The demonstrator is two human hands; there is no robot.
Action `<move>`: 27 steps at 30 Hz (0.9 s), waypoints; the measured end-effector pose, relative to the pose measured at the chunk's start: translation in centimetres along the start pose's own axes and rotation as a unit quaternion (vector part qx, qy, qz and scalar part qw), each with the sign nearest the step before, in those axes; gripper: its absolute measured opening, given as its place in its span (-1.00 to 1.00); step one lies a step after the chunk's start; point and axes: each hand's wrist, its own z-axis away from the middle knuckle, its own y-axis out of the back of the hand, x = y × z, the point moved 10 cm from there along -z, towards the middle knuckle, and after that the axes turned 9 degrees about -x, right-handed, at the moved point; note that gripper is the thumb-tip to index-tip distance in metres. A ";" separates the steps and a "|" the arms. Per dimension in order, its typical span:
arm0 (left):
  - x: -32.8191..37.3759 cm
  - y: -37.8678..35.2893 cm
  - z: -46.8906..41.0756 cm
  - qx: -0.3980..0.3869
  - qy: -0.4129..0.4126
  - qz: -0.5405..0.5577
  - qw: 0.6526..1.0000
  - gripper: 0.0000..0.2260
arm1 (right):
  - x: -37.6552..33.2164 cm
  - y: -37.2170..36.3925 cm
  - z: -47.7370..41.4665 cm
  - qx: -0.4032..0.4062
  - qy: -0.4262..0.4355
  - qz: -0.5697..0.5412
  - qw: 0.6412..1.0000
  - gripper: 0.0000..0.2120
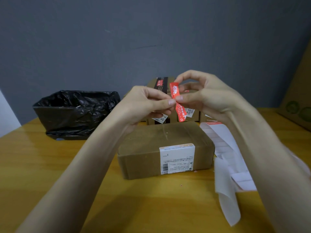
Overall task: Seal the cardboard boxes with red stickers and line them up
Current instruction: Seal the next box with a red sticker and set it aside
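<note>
Both hands are raised above the middle of the worktop point(50, 165). The left hand point(146, 105) and right hand point(207, 95) each pinch the red sticker point(179, 110) between thumb and fingertips, and it hangs as a narrow, glossy strip with white print. Directly below it a closed cardboard box point(151, 148) lies flat, dull brown and slightly scuffed, with a white shipping label point(176, 158) wrapped over its near edge. The hands hide most of the further boxes point(160, 85) behind it, toward the far edge. One of these carries a dark printed band. Near the far left corner stands a bin point(67, 121) lined with crinkled black plastic; I cannot tell what it contains. White backing paper point(223, 169) trails in limp strips along the right side.
</note>
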 end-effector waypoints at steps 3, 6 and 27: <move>-0.1 0.2 0.1 0.008 0.012 -0.016 1.000 -0.94 | -0.4 0.1 -0.1 0.013 0.019 0.059 0.998 -0.69; -0.2 0.4 0.2 0.014 0.024 -0.025 0.999 -0.97 | -1.0 -0.1 -0.2 0.022 0.035 0.116 0.992 -0.66; -2.0 -1.0 -0.4 -0.057 0.055 0.028 0.996 -0.96 | -0.9 0.1 -0.1 0.009 0.043 0.079 0.996 -0.64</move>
